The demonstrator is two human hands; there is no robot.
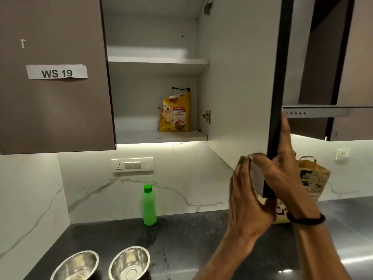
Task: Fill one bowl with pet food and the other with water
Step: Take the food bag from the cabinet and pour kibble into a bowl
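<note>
A yellow pet food bag (175, 112) with a dog picture stands upright on the lower shelf of the open wall cabinet. A green water bottle (149, 206) with a green cap stands on the dark counter against the marble wall. Two steel bowls, one on the left (77, 264) and one on the right (130, 262), sit side by side at the counter's near edge; both look bare inside. The cabinet door (242, 81) is swung open. My left hand (246, 199) and my right hand (286, 170) both grip its lower corner.
A brown paper carry bag (312, 178) stands on the counter behind my right hand. A switch panel (132, 165) is on the wall above the bottle. The closed cabinet door on the left carries a "WS 19" label (57, 72). A range hood (327, 111) hangs at right.
</note>
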